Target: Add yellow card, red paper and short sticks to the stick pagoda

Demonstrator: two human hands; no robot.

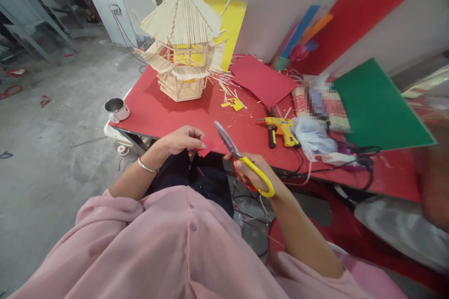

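Here, a red-topped work table (157, 112) stretches across the frame, its near edge just in front of a seated person in a pale pink garment. Leaning against the wall behind it are a long red board (365, 4) and a yellow sheet (233, 23); a dark green card sheet (379, 107) lies flat toward the right end, and a loose red paper sheet (263, 79) rests near the middle. Standing on the far left of the table is a tiered pagoda-style model house of pale wooden sticks (184, 46), with loose sticks and yellow offcuts (233, 103) scattered just beside it. A yellow and black hot-glue gun (280, 130) lies on the table to the right of the hands, next to a crumpled white plastic bag (312, 135) and black cables. A small steel cup (115, 108) sits off the table's left corner.

At the near edge, the left hand (182, 140), a silver bangle on its wrist, has its fingers drawn together, pinching a small piece of red paper (207, 145). The right hand (250, 173) is curled through the loops of yellow-handled scissors (242, 159), whose grey blades point up and left, just beside the red scrap.
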